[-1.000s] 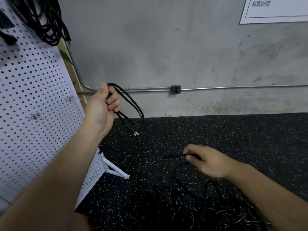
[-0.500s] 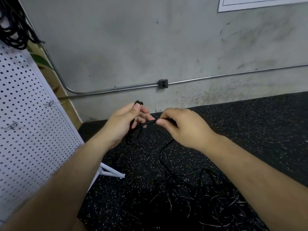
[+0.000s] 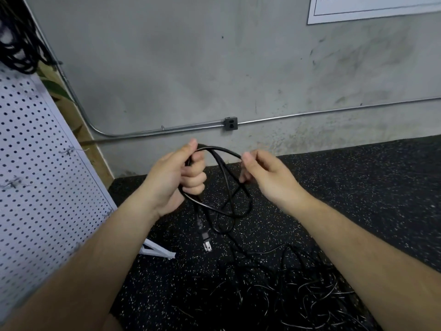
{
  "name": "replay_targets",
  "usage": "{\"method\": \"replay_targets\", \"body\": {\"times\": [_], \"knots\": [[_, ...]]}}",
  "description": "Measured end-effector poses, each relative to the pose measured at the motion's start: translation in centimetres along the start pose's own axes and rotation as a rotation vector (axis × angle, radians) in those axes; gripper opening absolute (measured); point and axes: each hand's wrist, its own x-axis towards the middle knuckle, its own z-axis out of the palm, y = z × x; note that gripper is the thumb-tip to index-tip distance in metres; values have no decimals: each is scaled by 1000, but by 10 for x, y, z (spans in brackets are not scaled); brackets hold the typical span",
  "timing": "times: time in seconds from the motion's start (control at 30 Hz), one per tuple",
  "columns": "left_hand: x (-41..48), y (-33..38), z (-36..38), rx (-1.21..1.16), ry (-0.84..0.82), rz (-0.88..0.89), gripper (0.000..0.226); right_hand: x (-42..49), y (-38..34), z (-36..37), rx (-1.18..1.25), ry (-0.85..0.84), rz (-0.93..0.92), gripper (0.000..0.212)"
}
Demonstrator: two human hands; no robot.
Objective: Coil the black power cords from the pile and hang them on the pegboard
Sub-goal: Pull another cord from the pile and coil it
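Head view: cord pile on the floor's near edge. Above, the left hand fists round the looped power cord, plug dangling; the right hand pinches one strand. Likely light, limp, springy: grip the gathered loops. Leftward stands the pegboard.

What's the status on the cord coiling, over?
Left hand grips cord loops. Right hand pinches same cord. Plug dangles, tail runs into pile. No obstruction seen.
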Motion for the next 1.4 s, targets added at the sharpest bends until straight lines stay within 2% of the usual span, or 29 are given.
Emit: {"method": "replay_targets", "body": {"times": [0.1,0.17,0.3,0.43,0.6,0.8,0.87,1.0,1.1,1.17,1.27,1.4], "knots": [[-2,4,-3,-45,48,13,33,-5,16,8,227,-186,111,29],[-2,8,-8,-66,57,-3,32,-6,18,14,257,-227,126,23],[-4,15,-20,-108,-27,-93,34,1,18,9,46,-109,25,22],[-5,15,-26,-182,-85,-119,31,4,15,5,-26,14,9,22],[-4,10,-19,-187,-77,-69,29,-1,19,17,-303,-126,34,27],[-4,7,-10,-149,48,2,33,-11,14,42,-284,-278,93,30],[-4,6,-9,-175,41,-8,32,-13,12,50,-206,-277,94,34],[-4,7,-9,-209,40,15,31,-14,10,58,44,-281,137,19],[-2,7,-12,-243,72,47,30,-17,12,63,-6,-257,143,41],[-1,5,-10,-245,89,63,30,-21,14,69,-23,-244,197,47],[1,3,-5,-228,149,95,30,-28,19,81,-90,-277,201,46],[6,5,-9,-248,252,141,38,-32,22,91,-353,-230,18,32]]}}
